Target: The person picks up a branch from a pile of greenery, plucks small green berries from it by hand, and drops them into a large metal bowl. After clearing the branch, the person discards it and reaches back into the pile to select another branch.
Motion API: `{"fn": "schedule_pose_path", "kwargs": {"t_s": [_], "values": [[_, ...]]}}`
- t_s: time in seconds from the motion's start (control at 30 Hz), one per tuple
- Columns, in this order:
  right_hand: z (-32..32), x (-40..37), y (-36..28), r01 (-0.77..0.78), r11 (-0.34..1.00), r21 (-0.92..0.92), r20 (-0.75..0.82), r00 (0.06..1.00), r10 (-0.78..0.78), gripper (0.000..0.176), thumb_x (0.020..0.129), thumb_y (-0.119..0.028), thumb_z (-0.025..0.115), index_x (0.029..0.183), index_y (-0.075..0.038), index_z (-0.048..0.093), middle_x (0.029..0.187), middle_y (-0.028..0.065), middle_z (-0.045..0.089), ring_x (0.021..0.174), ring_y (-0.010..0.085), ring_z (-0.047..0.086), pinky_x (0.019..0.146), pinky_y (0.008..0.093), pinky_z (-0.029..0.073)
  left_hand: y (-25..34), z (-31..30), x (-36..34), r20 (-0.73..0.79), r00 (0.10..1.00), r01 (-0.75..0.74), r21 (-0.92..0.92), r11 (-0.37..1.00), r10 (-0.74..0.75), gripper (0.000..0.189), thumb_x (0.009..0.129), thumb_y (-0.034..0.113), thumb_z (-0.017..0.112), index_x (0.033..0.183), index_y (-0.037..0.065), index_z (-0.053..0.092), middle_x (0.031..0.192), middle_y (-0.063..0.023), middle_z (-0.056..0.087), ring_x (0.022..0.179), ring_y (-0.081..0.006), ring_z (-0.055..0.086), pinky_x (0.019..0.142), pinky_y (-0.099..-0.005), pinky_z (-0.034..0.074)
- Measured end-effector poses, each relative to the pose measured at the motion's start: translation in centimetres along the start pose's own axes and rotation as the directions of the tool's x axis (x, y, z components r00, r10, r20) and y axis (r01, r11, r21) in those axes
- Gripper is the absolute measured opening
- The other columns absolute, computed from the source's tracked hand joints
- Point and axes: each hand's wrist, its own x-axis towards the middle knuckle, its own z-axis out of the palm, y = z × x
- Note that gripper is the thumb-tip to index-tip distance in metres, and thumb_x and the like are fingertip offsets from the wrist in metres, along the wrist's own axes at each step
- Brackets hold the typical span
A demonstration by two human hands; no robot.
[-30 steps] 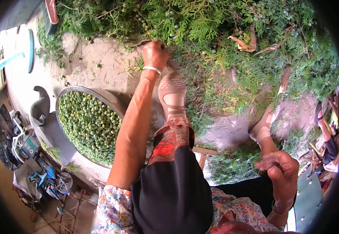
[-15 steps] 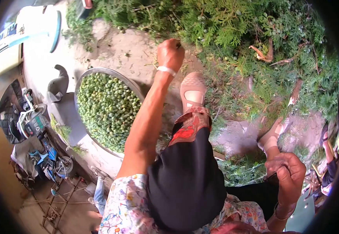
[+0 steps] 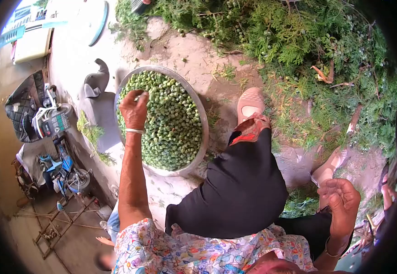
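My left hand (image 3: 134, 109) is above the left part of a round metal basin (image 3: 202, 119) filled with small green cones (image 3: 171, 132). Its thumb and fingers are curled with a gap between them, and nothing shows in it. A pale band circles that wrist. On the other side, my right hand (image 3: 341, 205) is raised near my right foot. Its fingers are bent toward the thumb; whatever they hold, if anything, is too small to make out.
Cut green branches (image 3: 299, 50) lie in a heap along the top and right. A grey elephant-shaped seat (image 3: 99, 107) stands left of the basin. A blue bicycle (image 3: 64, 169) and a wooden frame (image 3: 54, 228) are farther left. Another person's hand (image 3: 105, 240) shows at lower left.
My left hand has swung from the ground near the branches to above the basin, and its fist has loosened. My right hand stays in about the same place. The view has shifted left.
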Motion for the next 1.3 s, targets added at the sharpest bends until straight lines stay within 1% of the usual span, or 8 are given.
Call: {"fn": "schedule_pose_path", "kwargs": {"t_s": [0.37, 0.5, 0.63, 0.7, 0.77, 0.83, 0.97, 1.3], "values": [[0.5, 1.0, -0.1, -0.009, 1.0, -0.016, -0.038, 0.999, 0.008, 0.035, 0.08, -0.025, 0.059, 0.097, 0.006, 0.056, 0.086, 0.0099, 0.061, 0.077, 0.0151, 0.059, 0.069, 0.0254, 0.044, 9.7, 17.6, 1.7, 0.217, 0.962, -0.178, 0.038, 0.983, 0.166, 0.052, 0.079, 0.018, 0.066, 0.124, 0.001, 0.048, 0.117, -0.0286, 0.054, 0.104, -0.0322, 0.058, 0.085, -0.0435, 0.047], [0.8, 1.9, -1.0, -0.047, 0.997, -0.054, -0.078, 0.996, 0.043, 0.045, 0.079, -0.037, 0.062, 0.093, 0.005, 0.056, 0.08, 0.0106, 0.063, 0.072, 0.0129, 0.056, 0.068, 0.0251, 0.044, 2.6, 28.3, 7.0, 0.245, 0.967, -0.154, 0.783, 0.602, -0.071, 0.052, 0.077, 0.031, 0.061, 0.12, 0.003, 0.049, 0.119, -0.0252, 0.049, 0.112, -0.042, 0.044, 0.089, -0.0554, 0.037], [-0.1, 3.0, -0.1, -0.097, 0.994, -0.046, -0.052, 0.994, 0.094, 0.045, 0.077, -0.038, 0.063, 0.091, 0.004, 0.056, 0.078, 0.0108, 0.064, 0.069, 0.0117, 0.054, 0.065, 0.0239, 0.043, -3.9, 29.2, 12.1, -0.096, 0.887, 0.39, 0.682, 0.619, -0.452, 0.061, 0.08, 0.034, 0.059, 0.13, 0.002, 0.042, 0.129, -0.0236, 0.045, 0.123, -0.0451, 0.033, 0.096, -0.0574, 0.032], [-0.1, 3.5, 0.1, -0.114, 0.992, -0.06, -0.063, 0.992, 0.11, 0.044, 0.077, -0.038, 0.062, 0.09, 0.003, 0.056, 0.078, 0.0109, 0.064, 0.067, 0.0107, 0.053, 0.062, 0.0231, 0.043, -5.0, 27.1, 15.4, 0.313, 0.642, 0.361, 0.682, 0.636, -0.7, 0.075, 0.073, 0.03, 0.07, 0.135, 0.003, 0.036, 0.127, -0.0188, 0.05, 0.13, -0.0438, 0.026, 0.098, -0.056, 0.032], [0.0, 3.7, 0.0, -0.127, 0.989, -0.072, -0.054, 0.991, 0.123, 0.043, 0.077, -0.038, 0.062, 0.089, 0.003, 0.056, 0.077, 0.0107, 0.063, 0.066, 0.0106, 0.053, 0.062, 0.0233, 0.043, -1.7, 27.5, 12.9, 0.104, 0.74, 0.261, 0.866, 0.426, -0.665, 0.054, 0.076, 0.034, 0.068, 0.119, 0.004, 0.054, 0.119, -0.0098, 0.058, 0.117, -0.0347, 0.047, 0.097, -0.0442, 0.038], [0.2, 3.7, -0.2, -0.119, 0.989, -0.088, -0.041, 0.992, 0.116, 0.043, 0.077, -0.037, 0.061, 0.089, 0.003, 0.056, 0.076, 0.0104, 0.063, 0.066, 0.0106, 0.053, 0.061, 0.0235, 0.043, -10.3, 33.1, 11.3, -0.206, 0.883, 0.468, 0.446, 0.763, -0.421, 0.04, 0.082, 0.034, 0.059, 0.106, 0.003, 0.06, 0.114, -0.0144, 0.06, 0.108, -0.0323, 0.054, 0.094, -0.0443, 0.04], [0.0, 2.6, -0.4, -0.08, 0.994, -0.074, -0.024, 0.997, 0.078, 0.034, 0.08, -0.025, 0.058, 0.096, 0.005, 0.055, 0.079, 0.0106, 0.063, 0.073, 0.0127, 0.057, 0.067, 0.0241, 0.044, 2.6, 27.6, 5.3, 0.293, 0.944, 0.016, 0.427, 0.904, -0.155, 0.02, 0.079, 0.014, 0.051, 0.091, 0.002, 0.06, 0.082, -0.0234, 0.063, 0.079, -0.037, 0.063, 0.068, -0.0495, 0.048], [0.9, 1.7, 0.4, 0.187, 0.974, -0.126, -0.043, 0.98, -0.194, 0.027, 0.084, -0.016, 0.058, 0.099, 0.006, 0.057, 0.083, 0.0094, 0.063, 0.077, 0.0129, 0.057, 0.07, 0.0251, 0.044, 5.9, 8.9, -6.4, -0.062, 0.896, -0.437, 0.064, 0.897, 0.44, 0.02, 0.067, -0.007, 0.057, 0.083, 0.004, 0.062, 0.077, -0.0149, 0.063, 0.067, -0.0304, 0.062, 0.059, -0.0373, 0.05]]}}
